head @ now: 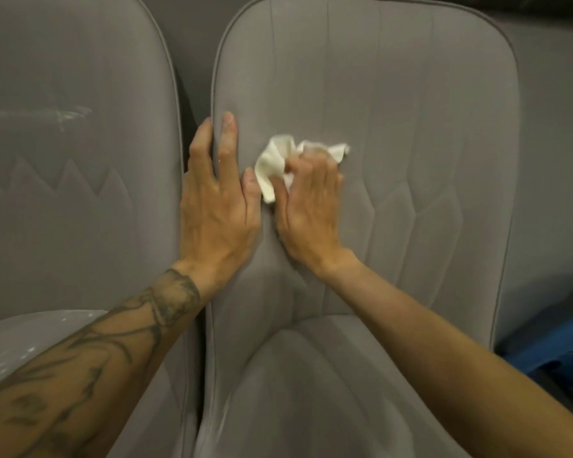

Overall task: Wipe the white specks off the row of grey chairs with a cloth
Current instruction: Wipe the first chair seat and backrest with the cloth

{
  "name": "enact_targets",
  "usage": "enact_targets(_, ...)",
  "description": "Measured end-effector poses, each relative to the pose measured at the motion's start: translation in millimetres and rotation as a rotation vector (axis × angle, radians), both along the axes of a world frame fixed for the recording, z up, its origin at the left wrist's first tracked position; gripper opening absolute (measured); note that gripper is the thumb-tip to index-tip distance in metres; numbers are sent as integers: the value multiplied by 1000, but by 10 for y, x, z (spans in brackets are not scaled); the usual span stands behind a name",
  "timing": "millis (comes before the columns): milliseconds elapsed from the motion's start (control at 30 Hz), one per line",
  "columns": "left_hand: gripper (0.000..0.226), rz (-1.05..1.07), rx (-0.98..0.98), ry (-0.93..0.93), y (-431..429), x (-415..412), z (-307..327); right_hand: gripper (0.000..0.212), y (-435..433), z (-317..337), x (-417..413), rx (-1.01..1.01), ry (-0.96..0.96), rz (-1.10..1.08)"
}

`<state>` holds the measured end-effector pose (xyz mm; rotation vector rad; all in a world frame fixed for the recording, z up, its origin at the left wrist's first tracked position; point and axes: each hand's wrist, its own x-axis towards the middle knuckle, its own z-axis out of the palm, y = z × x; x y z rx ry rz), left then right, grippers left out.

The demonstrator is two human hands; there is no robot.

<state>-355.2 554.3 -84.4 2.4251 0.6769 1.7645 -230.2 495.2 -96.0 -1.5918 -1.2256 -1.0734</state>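
The crumpled white cloth (273, 166) is gripped in the curled fingers of the right hand (308, 206) and pressed on the grey chair backrest (361, 94) near its left edge, which is braced by the straight-fingered left hand (217, 206); next, seemingly, the white specks (68, 115) on the left chair (80, 209) must be reached.

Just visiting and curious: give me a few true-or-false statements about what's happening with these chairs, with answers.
1. The right hand grips a crumpled white cloth against the right chair's backrest. True.
2. The left hand holds a spray bottle. False: it rests on that backrest's left edge, holding nothing.
3. The left chair shows white marks. True.
4. Both hands are on the left chair. False: both are on the right one.
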Motion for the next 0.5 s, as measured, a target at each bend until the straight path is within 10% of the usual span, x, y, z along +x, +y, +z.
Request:
enact_targets(233,61,201,221,232,359,-497,110,24,142,875,128,59,-107,-127)
enact_targets(500,79,188,-8,181,682,-573,83,25,-7,644,-168,-138,-148,16)
